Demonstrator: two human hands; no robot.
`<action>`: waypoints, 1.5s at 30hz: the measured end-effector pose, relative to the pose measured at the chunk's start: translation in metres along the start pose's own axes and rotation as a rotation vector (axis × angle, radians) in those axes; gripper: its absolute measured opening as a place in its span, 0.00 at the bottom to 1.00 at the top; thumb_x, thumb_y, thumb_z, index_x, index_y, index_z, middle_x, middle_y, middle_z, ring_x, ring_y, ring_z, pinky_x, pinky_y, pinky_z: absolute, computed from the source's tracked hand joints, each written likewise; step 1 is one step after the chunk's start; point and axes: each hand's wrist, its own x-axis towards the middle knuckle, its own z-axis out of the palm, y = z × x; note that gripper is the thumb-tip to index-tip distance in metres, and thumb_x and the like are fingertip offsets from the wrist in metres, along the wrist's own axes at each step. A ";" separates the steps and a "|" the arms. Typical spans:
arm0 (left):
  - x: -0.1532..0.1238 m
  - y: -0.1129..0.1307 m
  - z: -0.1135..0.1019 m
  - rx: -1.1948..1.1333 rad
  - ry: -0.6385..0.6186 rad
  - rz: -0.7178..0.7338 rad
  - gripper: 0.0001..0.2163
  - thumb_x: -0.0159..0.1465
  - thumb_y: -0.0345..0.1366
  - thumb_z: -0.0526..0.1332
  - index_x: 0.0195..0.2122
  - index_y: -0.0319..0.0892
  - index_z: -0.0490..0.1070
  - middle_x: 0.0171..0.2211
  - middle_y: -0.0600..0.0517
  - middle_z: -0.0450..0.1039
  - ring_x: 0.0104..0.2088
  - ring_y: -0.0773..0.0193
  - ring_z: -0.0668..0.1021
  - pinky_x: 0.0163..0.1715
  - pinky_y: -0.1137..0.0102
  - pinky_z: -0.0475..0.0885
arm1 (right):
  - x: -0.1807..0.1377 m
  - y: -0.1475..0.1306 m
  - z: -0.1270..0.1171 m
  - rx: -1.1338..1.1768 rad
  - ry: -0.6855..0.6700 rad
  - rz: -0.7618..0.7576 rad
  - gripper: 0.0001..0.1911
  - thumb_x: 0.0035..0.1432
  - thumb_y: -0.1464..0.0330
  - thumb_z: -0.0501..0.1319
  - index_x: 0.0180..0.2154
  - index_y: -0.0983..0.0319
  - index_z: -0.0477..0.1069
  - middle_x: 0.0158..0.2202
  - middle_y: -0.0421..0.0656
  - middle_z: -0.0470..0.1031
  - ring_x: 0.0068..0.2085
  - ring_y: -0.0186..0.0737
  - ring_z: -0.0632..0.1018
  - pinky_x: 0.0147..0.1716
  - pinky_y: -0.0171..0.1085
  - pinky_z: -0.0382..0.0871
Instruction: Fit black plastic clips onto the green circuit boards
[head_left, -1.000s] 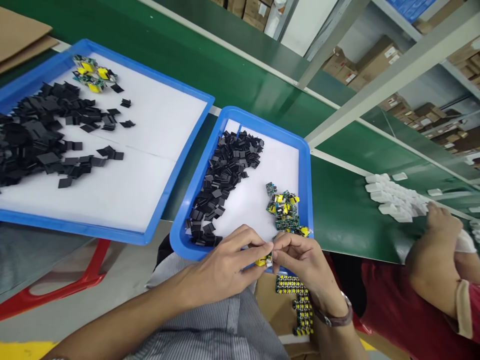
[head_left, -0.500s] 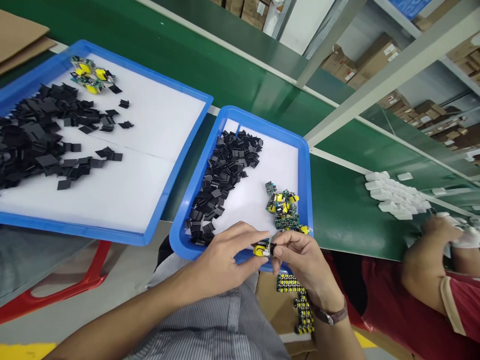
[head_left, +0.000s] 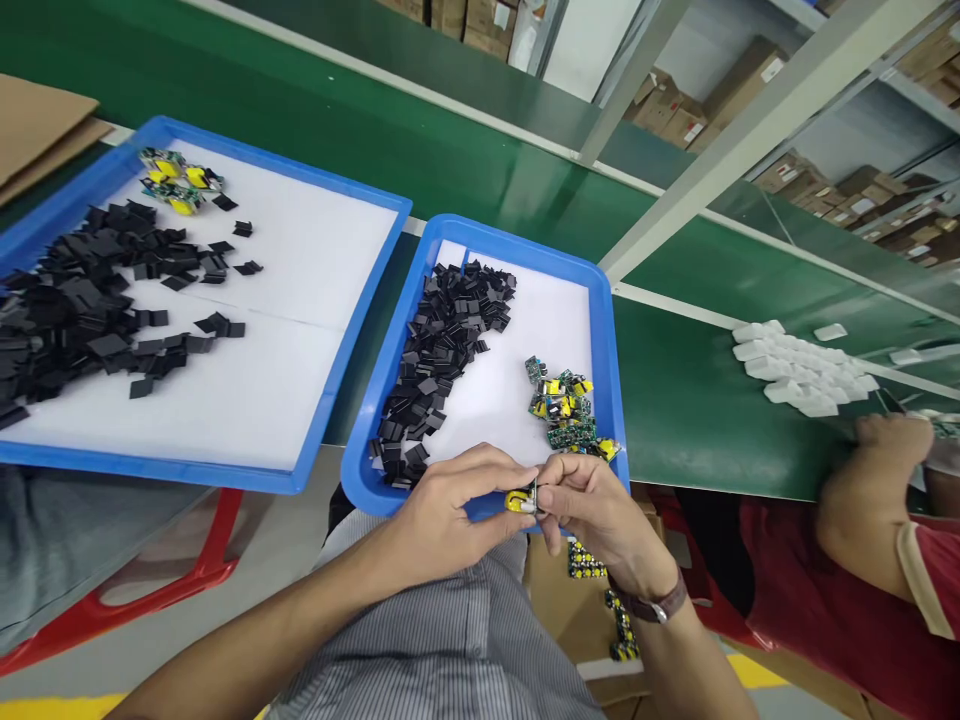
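Observation:
Both my hands meet over the near edge of a small blue tray (head_left: pixel 611 330). My left hand (head_left: pixel 450 510) and my right hand (head_left: pixel 592 515) pinch one small green circuit board with a yellow part (head_left: pixel 521 498) between their fingertips. Inside the tray lie a pile of black square pieces (head_left: pixel 442 360) on the left and a cluster of green-and-yellow boards (head_left: pixel 564 408) on the right, just beyond my right hand.
A larger blue tray (head_left: pixel 360 300) at left holds many black pieces (head_left: pixel 90 300) and a few boards (head_left: pixel 172 178). Rows of boards (head_left: pixel 600 590) lie on cardboard below my wrists. On the green belt sit white parts (head_left: pixel 795 372); another person's arm (head_left: pixel 870 490) works at right.
The small board has stayed pinched between both hands, which shifted slightly left and down. The view tilted a little. The other person's hand at right moved along the white parts.

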 end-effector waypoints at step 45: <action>-0.002 0.003 -0.002 0.008 0.092 -0.089 0.21 0.66 0.22 0.66 0.58 0.50 0.77 0.51 0.47 0.78 0.51 0.60 0.82 0.46 0.69 0.84 | 0.002 0.018 0.031 0.032 0.229 -0.448 0.08 0.60 0.67 0.74 0.32 0.61 0.78 0.25 0.36 0.79 0.23 0.32 0.81 0.27 0.32 0.77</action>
